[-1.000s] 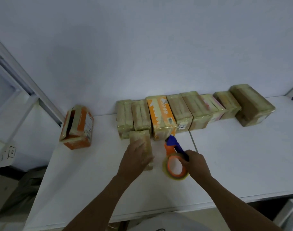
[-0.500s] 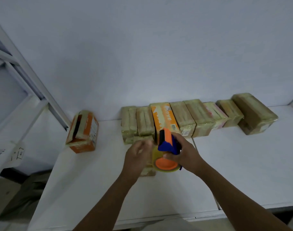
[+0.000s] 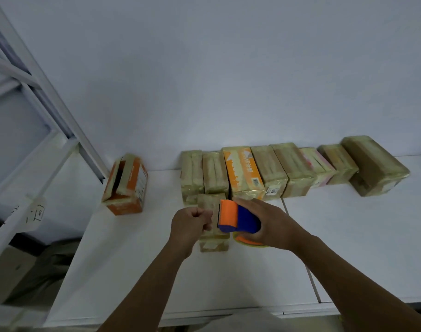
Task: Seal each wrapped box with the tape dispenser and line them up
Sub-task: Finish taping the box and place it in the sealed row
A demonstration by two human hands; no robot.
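Observation:
A small wrapped box [image 3: 210, 202] lies on the white table [image 3: 348, 236] in front of a row of several taped boxes [image 3: 276, 170] along the wall. My right hand [image 3: 275, 224] grips the blue and orange tape dispenser [image 3: 238, 218] over the small box's right side. My left hand [image 3: 192, 222] is curled at the dispenser's front edge, fingers pinched together there; whether it holds the tape end I cannot tell. The small box's middle is hidden behind both hands.
An orange box [image 3: 126, 185] with an open top stands alone at the table's left end. A white metal rack frame [image 3: 48, 111] rises on the left. The table's front edge [image 3: 228, 312] runs close to my body.
My right hand lifted the dispenser from the table and turned it over the small box. My left hand left the box top and curled up at the dispenser's front.

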